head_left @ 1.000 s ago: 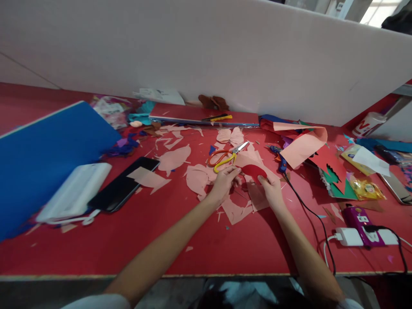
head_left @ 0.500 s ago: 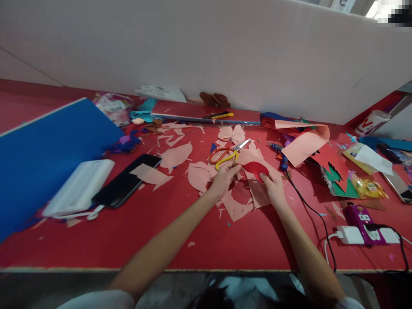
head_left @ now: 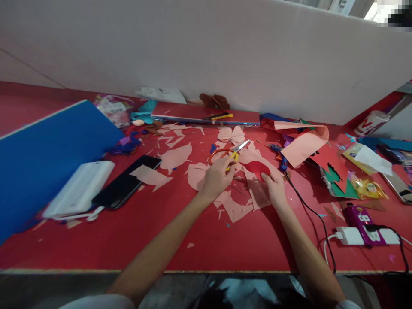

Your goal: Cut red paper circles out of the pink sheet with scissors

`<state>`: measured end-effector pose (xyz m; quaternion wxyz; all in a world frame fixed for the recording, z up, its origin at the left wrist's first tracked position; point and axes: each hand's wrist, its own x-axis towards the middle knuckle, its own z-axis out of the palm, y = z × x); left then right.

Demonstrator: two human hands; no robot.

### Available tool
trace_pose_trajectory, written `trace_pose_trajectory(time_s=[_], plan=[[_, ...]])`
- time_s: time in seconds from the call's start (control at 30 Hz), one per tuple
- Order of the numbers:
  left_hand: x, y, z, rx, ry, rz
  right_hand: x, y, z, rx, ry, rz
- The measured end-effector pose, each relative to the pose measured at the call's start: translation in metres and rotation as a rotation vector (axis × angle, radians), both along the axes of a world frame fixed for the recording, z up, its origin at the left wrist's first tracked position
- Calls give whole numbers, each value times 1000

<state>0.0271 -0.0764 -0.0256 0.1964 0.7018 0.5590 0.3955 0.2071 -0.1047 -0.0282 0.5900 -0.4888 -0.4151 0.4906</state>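
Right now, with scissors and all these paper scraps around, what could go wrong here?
The left hand is right at the scissors, so a slip could nick a finger on the blades. The right hand, on the red paper, sits near the glue gun; if it's hot, a brush could burn. Its black cord runs beside the right forearm and might snag, dragging the gun.

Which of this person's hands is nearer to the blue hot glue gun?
Right. The right hand is just below the hot glue gun, not touching it; the left hand is farther away to its left, at the scissors.
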Motion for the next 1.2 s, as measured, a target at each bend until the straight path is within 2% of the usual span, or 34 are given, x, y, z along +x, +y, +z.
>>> trace_pose_trajectory(time_s=[0.07,0.17,0.3,0.43,0.6,0.83,0.97,1.07,1.2], plan=[[-8,2,2,83,343,49,1,0,0,-6,11,-2],[-15,7,-2,-2,660,140,1,0,0,-21,9,-7],[-17,10,-7,-88,781,162,2,1,-3,-5,13,1],[-18,13,1,-152,798,178,4,3,-8,1,30,-4],[-23,12,12,-357,748,206,6,3,-10,15,9,-10],[-38,22,9,-455,543,234,8,6,-18,-35,96,-27],[-45,30,3,-360,392,282,5,5,-11,-69,134,-39],[-46,31,-4,-266,213,215,3,2,-5,-78,153,-40],[-43,30,-10,-237,-44,12,5,1,-4,-52,163,-49]])
